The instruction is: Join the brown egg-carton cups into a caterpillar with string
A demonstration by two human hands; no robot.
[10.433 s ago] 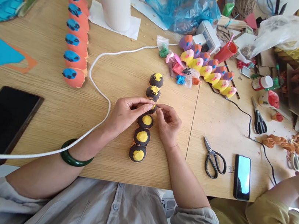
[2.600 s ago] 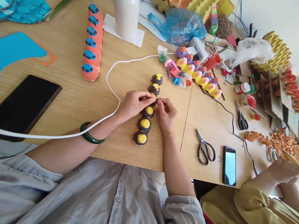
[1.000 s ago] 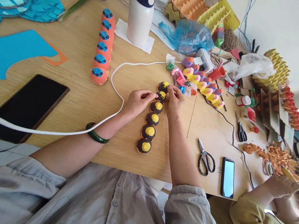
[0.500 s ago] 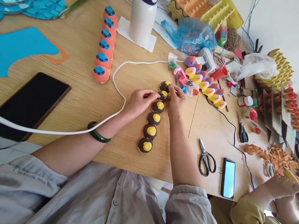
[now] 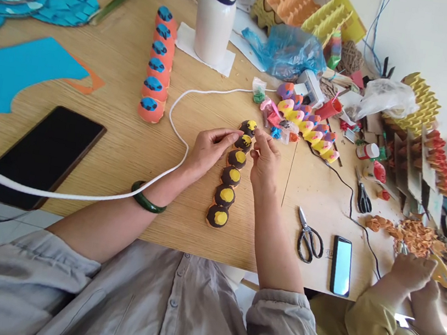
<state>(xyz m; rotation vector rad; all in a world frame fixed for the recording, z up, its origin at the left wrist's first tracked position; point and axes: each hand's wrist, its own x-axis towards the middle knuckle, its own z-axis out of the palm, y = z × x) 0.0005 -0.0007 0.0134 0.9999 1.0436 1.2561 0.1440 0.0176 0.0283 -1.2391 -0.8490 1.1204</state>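
A strip of domed egg-carton cups (image 5: 231, 177), dark brown with yellow clay patches on top, runs lengthwise on the table between my hands. Dark specks dot the yellow on the two farthest cups. My left hand (image 5: 208, 151) is pinched, its fingertips against the left side of the second-farthest cup; what it holds, if anything, is too small to make out. At the right of the farthest cup, my right hand (image 5: 265, 159) has thumb and forefinger pinched and the other fingers curled. Any tiny piece in that pinch cannot be told.
An orange cup strip with blue tops (image 5: 157, 69), a white bottle (image 5: 214, 22), a white cable (image 5: 177, 166) and a tablet (image 5: 38, 155) lie leftward. Rightward are yellow-and-pink cups (image 5: 307, 128), scissors (image 5: 308, 240), a phone (image 5: 341, 266) and a co-worker's hands (image 5: 412, 274).
My right hand has drawn back slightly from the farthest cup, uncovering its yellow top with dark specks. My left hand stays nearly in place. The co-worker's hands have shifted a little left.
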